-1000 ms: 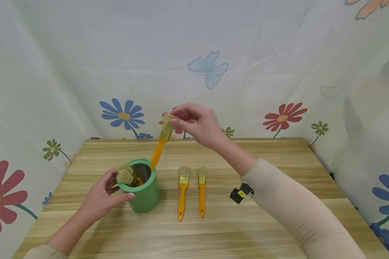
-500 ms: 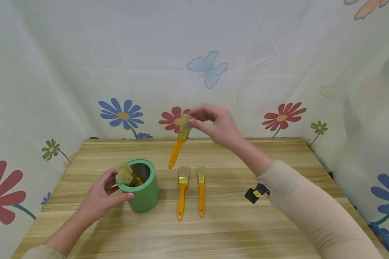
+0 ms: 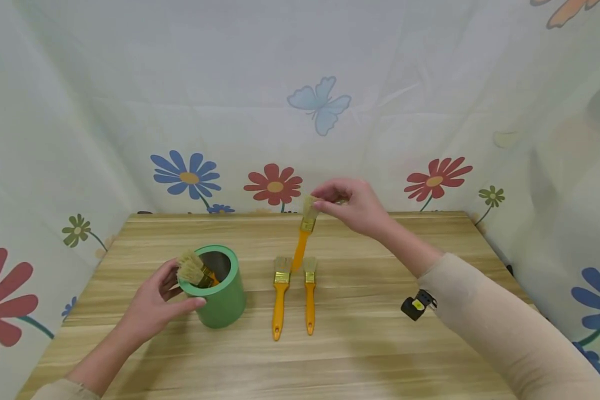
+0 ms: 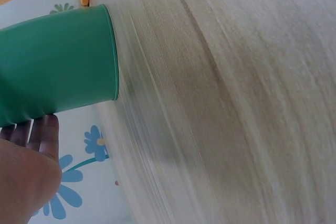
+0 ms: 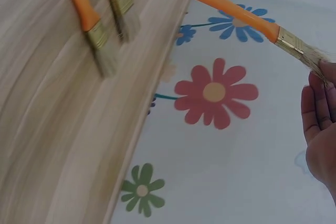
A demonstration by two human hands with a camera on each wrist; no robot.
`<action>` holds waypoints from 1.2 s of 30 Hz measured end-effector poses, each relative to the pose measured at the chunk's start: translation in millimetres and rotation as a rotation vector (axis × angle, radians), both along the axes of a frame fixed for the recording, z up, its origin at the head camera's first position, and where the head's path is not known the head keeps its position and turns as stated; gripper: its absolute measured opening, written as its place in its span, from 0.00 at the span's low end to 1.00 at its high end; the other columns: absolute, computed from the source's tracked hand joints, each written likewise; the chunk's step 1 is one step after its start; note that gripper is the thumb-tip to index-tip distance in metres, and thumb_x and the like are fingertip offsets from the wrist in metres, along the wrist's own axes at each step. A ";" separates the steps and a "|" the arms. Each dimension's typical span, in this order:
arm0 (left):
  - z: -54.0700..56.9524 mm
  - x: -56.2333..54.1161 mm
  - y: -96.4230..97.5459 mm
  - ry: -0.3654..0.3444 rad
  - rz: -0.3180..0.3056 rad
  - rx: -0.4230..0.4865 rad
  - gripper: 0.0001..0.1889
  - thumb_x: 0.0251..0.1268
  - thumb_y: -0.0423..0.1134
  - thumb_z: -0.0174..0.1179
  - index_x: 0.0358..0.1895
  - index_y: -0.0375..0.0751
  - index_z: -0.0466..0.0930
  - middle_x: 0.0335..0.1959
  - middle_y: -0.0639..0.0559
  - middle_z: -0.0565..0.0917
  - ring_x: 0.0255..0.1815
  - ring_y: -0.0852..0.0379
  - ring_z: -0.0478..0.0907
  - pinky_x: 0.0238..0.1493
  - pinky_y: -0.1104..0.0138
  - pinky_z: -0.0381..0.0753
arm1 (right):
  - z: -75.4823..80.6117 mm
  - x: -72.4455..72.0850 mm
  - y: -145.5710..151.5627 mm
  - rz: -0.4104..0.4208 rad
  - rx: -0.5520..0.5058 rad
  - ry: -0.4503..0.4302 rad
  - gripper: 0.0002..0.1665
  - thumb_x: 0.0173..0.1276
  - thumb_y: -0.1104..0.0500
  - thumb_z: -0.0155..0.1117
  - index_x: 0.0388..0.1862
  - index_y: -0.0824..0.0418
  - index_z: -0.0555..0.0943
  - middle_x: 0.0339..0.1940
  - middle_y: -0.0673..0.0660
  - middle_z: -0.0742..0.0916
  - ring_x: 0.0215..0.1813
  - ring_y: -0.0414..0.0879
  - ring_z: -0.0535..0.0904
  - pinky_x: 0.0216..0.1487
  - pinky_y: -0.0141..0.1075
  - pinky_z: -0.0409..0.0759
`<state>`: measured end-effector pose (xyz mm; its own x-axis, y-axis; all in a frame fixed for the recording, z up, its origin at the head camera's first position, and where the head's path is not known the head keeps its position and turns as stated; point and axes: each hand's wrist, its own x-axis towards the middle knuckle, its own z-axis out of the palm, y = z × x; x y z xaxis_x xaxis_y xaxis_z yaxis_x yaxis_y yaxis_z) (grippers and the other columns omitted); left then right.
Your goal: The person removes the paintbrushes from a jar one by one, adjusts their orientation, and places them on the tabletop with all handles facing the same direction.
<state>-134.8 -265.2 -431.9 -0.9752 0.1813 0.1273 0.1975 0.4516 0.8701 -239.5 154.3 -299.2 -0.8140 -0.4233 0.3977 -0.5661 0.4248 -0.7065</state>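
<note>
My right hand [image 3: 357, 208] pinches a paintbrush [image 3: 304, 233] by its pale bristles, with the orange handle hanging down. In the right wrist view that paintbrush [image 5: 236, 14] is clear of the table. Around the near left side of a green can [image 3: 225, 305] curls my left hand [image 3: 155, 305], thumb at the front and fingers behind. Bristle heads of paintbrushes [image 3: 194, 269] lean out over the can's left rim. On the table, a wider paintbrush [image 3: 279, 300] and a narrower paintbrush [image 3: 310, 297] lie side by side, bristles away from me, just below the held one.
The wood-grain table [image 3: 380, 355] ends at a white curtain [image 3: 230, 111] printed with flowers and a butterfly. A small black device [image 3: 417, 304] is fixed at my right sleeve.
My right hand has carried the paintbrush from the can's rim to the right, then lowered it toward the two lying paintbrushes. The left hand and can stay in place.
</note>
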 end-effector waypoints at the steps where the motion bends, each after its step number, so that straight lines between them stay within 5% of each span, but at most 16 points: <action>1: -0.1 0.2 -0.1 0.001 0.001 -0.001 0.46 0.66 0.40 0.78 0.82 0.39 0.61 0.73 0.37 0.76 0.63 0.80 0.72 0.60 0.83 0.75 | -2.4 -0.4 2.5 -0.001 0.013 -0.008 0.11 0.72 0.62 0.76 0.52 0.63 0.90 0.42 0.55 0.92 0.43 0.46 0.87 0.49 0.41 0.88; 12: -0.1 0.4 -1.0 -0.001 0.001 0.005 0.46 0.65 0.40 0.79 0.82 0.39 0.61 0.74 0.37 0.75 0.63 0.80 0.71 0.61 0.83 0.76 | -27.1 -3.0 27.2 0.037 0.091 -0.120 0.10 0.74 0.63 0.74 0.51 0.64 0.90 0.40 0.54 0.92 0.40 0.49 0.86 0.42 0.31 0.86; 24: 1.3 2.0 1.4 0.011 0.000 0.008 0.44 0.65 0.39 0.78 0.81 0.39 0.63 0.72 0.38 0.77 0.63 0.79 0.73 0.61 0.82 0.76 | -61.7 -7.6 38.6 0.076 0.167 -0.224 0.10 0.73 0.65 0.74 0.51 0.66 0.89 0.39 0.54 0.91 0.40 0.47 0.85 0.43 0.32 0.86; 36: 0.9 1.5 0.7 0.011 -0.008 0.019 0.44 0.65 0.38 0.78 0.81 0.39 0.63 0.72 0.38 0.77 0.64 0.78 0.73 0.61 0.82 0.76 | -102.4 -14.6 45.0 0.000 0.202 -0.230 0.09 0.74 0.64 0.73 0.50 0.65 0.89 0.40 0.54 0.91 0.41 0.46 0.86 0.45 0.33 0.88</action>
<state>-133.3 -264.5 -431.0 -0.9722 0.1863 0.1415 0.2106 0.4332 0.8763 -254.1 199.3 -401.7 -0.8731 -0.4749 0.1107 -0.4008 0.5696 -0.7176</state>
